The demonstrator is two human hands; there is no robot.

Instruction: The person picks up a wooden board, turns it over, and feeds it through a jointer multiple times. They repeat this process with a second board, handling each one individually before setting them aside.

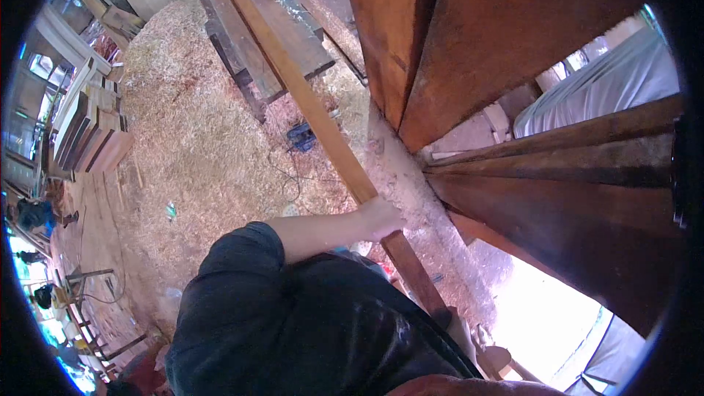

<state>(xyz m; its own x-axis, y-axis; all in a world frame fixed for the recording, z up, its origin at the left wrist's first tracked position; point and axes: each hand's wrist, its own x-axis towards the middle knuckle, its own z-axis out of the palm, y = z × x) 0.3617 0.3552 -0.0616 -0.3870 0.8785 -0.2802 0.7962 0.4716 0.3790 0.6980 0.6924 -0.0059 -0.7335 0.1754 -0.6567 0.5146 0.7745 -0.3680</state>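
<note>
A long wooden plank (312, 114) runs slantwise from the far workbench down to my right side. My left hand (380, 218) is closed around it partway along, with the arm stretched across my front. Close to the plank's near end, my right hand (460, 331) grips it; my dark shirt partly hides that hand, and its fingers barely show. The plank's far part lies over the low wooden workbench (301, 44).
Wood shavings (198, 88) cover the floor. A blue power tool (301, 136) with a cord lies beneath the plank. Large brown wooden panels (506, 37) stand at the right. Stacked timber pieces (92, 128) are at the left, and a person (37, 214) is at the far left.
</note>
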